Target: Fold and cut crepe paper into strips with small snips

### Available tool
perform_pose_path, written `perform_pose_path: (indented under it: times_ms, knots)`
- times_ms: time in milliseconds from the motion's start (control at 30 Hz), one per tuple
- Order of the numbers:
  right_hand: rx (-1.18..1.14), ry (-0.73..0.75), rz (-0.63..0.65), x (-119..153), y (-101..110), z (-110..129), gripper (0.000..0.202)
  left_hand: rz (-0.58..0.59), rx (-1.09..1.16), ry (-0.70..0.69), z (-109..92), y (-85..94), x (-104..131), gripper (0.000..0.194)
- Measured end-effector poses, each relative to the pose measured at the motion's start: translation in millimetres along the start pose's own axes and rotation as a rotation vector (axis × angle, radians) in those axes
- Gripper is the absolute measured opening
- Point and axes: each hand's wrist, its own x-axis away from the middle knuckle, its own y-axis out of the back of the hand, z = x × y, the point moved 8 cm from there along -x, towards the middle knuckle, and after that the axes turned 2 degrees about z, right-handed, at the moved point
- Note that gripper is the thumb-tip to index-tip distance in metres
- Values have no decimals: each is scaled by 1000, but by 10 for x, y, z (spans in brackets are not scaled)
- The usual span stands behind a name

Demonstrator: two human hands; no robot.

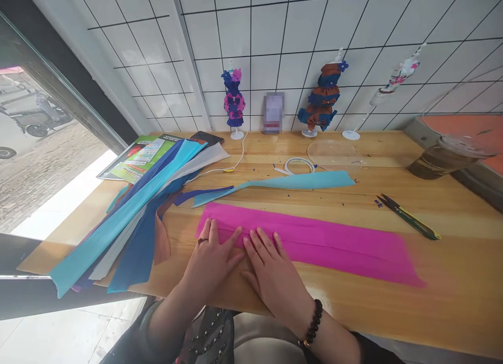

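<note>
Magenta long, thin, paper-like strip (334, 243): flat on the pale wooden table (459, 296), directly before the person, a lengthwise crease along it
Left hand (212, 256): dark ring on one finger; thumb and fingers spread apart, fingertips resting on the strip's left part
Right hand (273, 269): black beaded bracelet (313, 324) at the wrist; fingers slightly apart, laid on the strip just beside the left hand, not clamped
Beyond the strip: narrow light-blue strip (302, 180), then a white ring-shaped roll of tape (286, 166)
Left side: heap of blue, turquoise, white and peach strips (135, 217), ends hanging past the table's near edge
Right side: black-and-green snips (408, 216); farther back, a clear cup with dark brown contents (442, 158)
Tiled wall (271, 34): before it, one navy-and-pink ruffled miniature dress (234, 99) and one navy-and-rust (324, 99), on white stands
</note>
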Motion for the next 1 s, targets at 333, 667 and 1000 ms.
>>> perform_pose_path:
  times_ms: [333,667,1000]
  knots:
    - [123,-169,-38,257,64,-231,57,-101,26,-2,57,-12,47,57]
    - [299,-248,-119,748,99,-667,60,-130,-26,51,141,9,130,66]
    - [286,-239,-124,765,78,-661,57,-102,-77,101,301,-55,143,79]
